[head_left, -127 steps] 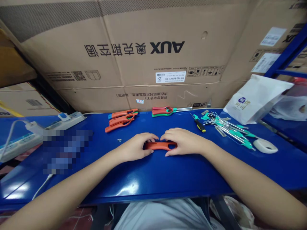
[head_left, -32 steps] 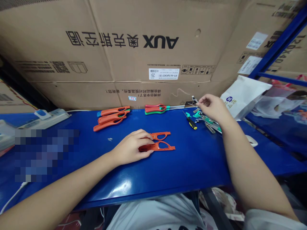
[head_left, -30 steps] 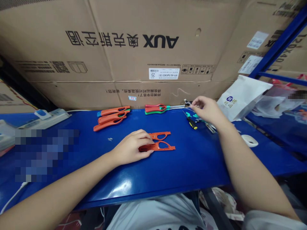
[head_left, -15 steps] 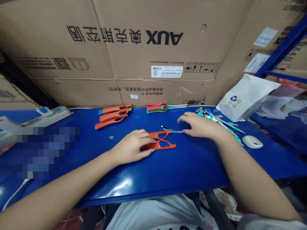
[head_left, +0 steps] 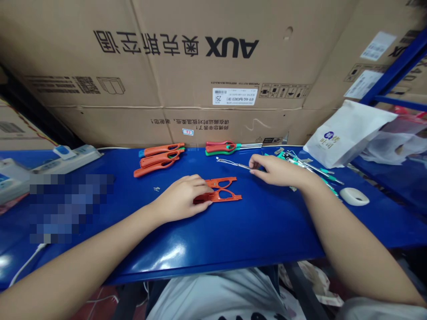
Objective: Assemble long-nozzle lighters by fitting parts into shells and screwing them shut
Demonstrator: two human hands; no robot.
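Note:
Two orange plastic shell halves (head_left: 223, 192) lie side by side on the blue table (head_left: 233, 231). My left hand (head_left: 182, 198) rests on their left ends, fingers curled over them. My right hand (head_left: 275, 170) is to the right of the halves and pinches a thin metal rod (head_left: 233, 163) that points left, just above the table.
Three assembled orange lighters (head_left: 160, 159) and a red and green pair (head_left: 223, 148) lie at the back. A pile of green-tipped metal rods (head_left: 307, 169), a tape roll (head_left: 353, 196), a white bag (head_left: 347, 133), a power strip (head_left: 66, 159) and big cardboard boxes (head_left: 200, 66) surround the table.
Earlier both hands held one closed orange shell; now it lies as two halves. My right hand went to the rod pile, came back with one rod and has lifted it slightly.

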